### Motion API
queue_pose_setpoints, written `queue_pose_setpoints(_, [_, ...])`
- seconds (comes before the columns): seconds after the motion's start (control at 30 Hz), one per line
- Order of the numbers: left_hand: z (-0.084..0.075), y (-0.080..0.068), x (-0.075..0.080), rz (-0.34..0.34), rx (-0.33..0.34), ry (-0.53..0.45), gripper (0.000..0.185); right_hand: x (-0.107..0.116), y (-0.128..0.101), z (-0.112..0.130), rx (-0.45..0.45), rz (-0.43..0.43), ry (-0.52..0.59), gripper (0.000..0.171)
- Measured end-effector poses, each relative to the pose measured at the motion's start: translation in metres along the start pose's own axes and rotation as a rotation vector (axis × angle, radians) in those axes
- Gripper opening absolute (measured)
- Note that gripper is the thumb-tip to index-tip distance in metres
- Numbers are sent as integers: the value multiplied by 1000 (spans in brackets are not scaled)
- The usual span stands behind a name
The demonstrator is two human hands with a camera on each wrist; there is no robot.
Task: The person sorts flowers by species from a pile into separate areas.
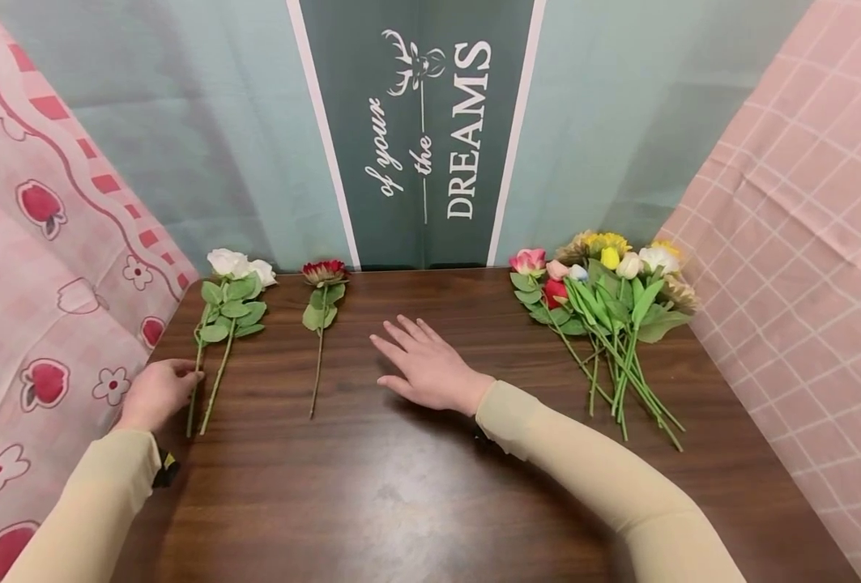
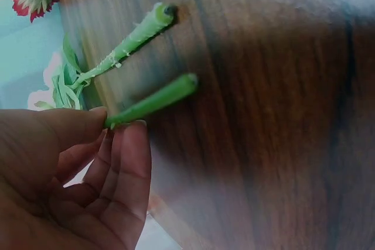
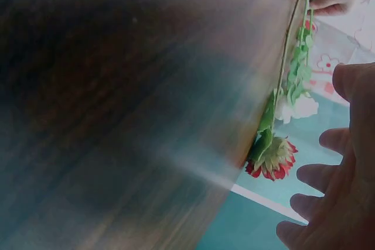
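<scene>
White rose (image 1: 215, 333), bloom (image 1: 226, 261) pointing away, stem (image 2: 157, 102) slanting near-left.

The dark brown wood-grain tabletop (image 1: 401, 486) looks smooth and glossy. The teal printed hanging (image 1: 598, 121) and pink white-checked sheet (image 1: 824, 202) are matt cloth. The slim green flower stem (image 2: 164, 98) resembles smooth plastic; the neighbouring green stem (image 2: 130, 44) looks rough.
</scene>
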State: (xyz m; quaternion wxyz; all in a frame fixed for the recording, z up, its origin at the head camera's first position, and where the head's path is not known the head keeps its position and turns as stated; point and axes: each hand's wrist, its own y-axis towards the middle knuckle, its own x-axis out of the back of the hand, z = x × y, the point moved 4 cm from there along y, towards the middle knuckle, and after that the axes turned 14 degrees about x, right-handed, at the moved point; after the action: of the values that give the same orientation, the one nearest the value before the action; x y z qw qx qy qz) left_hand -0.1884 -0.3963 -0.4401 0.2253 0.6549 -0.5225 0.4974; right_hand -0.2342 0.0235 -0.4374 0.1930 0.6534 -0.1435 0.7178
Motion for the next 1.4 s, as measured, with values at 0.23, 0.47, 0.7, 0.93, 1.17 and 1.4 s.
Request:
queue_pose_setpoints(0.23, [1,-4,6,-49,-27,11,50,1,-7,-6,-30,22,15,71])
queue_pose_setpoints(0.47, [-50,-17,2,-279,-223,-7,61,11,-29,-36,-110,-75,10,64])
queue_pose_setpoints(0.7, [-149,-50,-49,-173,-580,93,73,35,-89,-89,-296,-253,73,33])
queue_pose_setpoints(0.93, [-242,-97,-113,16,-839,194,72,58,-185,-143,-535,-311,192,23])
queue_pose_setpoints(1.17, [-308,-133,-155,60,-1033,283,70,65,-250,-174,-695,-198,235,25])
queue_pose_setpoints(1.4, [-349,-160,-192,65,-1124,360,67,60,-257,-182,-711,-151,276,28])
